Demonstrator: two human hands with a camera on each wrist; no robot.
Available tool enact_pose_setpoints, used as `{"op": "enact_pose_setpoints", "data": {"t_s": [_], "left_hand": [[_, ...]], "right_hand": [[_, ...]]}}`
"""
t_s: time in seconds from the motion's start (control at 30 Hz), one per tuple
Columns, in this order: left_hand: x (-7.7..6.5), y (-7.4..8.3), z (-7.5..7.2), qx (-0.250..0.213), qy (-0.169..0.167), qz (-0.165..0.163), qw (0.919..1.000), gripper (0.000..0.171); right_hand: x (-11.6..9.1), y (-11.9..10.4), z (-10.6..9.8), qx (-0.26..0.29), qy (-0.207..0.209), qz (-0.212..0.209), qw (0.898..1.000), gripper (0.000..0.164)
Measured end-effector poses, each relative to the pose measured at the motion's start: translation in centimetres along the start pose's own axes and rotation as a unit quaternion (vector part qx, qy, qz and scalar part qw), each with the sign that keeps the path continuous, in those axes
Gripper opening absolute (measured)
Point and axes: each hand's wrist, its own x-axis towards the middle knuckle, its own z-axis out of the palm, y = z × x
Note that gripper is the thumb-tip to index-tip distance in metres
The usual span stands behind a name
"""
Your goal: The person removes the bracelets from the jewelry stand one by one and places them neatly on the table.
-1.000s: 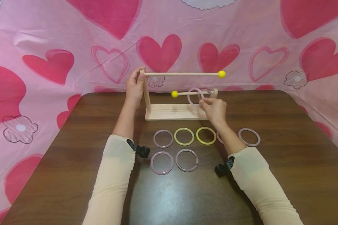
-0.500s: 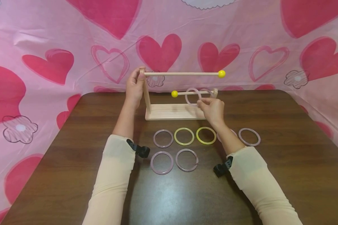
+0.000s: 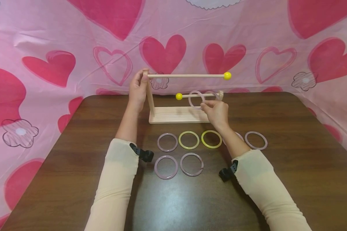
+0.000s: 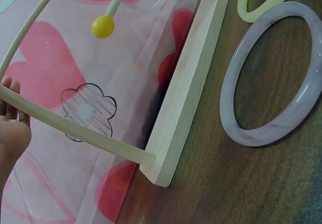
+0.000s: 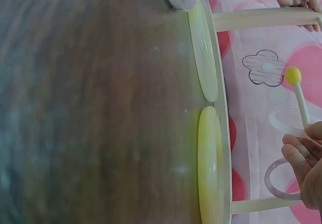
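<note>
A wooden bangle stand [image 3: 179, 115] has an upper rod [image 3: 188, 76] and a shorter lower rod [image 3: 186, 96], each tipped with a yellow ball. At the top of its left post, my left hand [image 3: 137, 91] grips the wood between thumb and fingers. My right hand [image 3: 217, 114] pinches a pale purple bangle [image 3: 189, 100] at its lower right edge. The lower rod passes through this bangle, partway between the ball and the right post. Closer to that post, a second purple bangle [image 5: 269, 176] hangs on the same rod, partly behind my right hand.
On the brown table lie two yellow bangles [image 3: 180, 140] and several purple bangles [image 3: 155, 167] in two rows before the stand. My right forearm partly covers one purple bangle. A pink heart-print cloth [image 3: 104, 25] hangs behind the table.
My right hand has shifted slightly left, carrying the pinched bangle along the lower rod toward its yellow ball. My left hand has stayed on the post.
</note>
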Motion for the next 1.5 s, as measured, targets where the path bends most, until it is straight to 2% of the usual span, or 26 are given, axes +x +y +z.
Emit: {"op": "enact_pose_setpoints", "data": {"t_s": [0.6,0.83,1.13,1.5], "left_hand": [[-0.1,0.0,-0.2,-0.005,0.004,-0.003,1.0000,0.038],[-0.1,0.1,-0.2,-0.002,0.007,-0.004,1.0000,0.042],[0.2,-0.2,-0.2,-0.001,0.002,-0.008,1.0000,0.045],[0.1,-0.1,-0.2,0.002,-0.005,0.007,1.0000,0.054]], "right_hand": [[-0.1,-0.4,0.5,0.001,-0.003,-0.001,1.000,0.017],[-0.1,-0.7,0.6,0.003,-0.008,0.010,1.000,0.018],[0.0,-0.8,1.0,0.003,-0.005,0.002,1.000,0.016],[0.1,-0.9,1.3,0.004,-0.002,-0.007,1.000,0.018]]}}
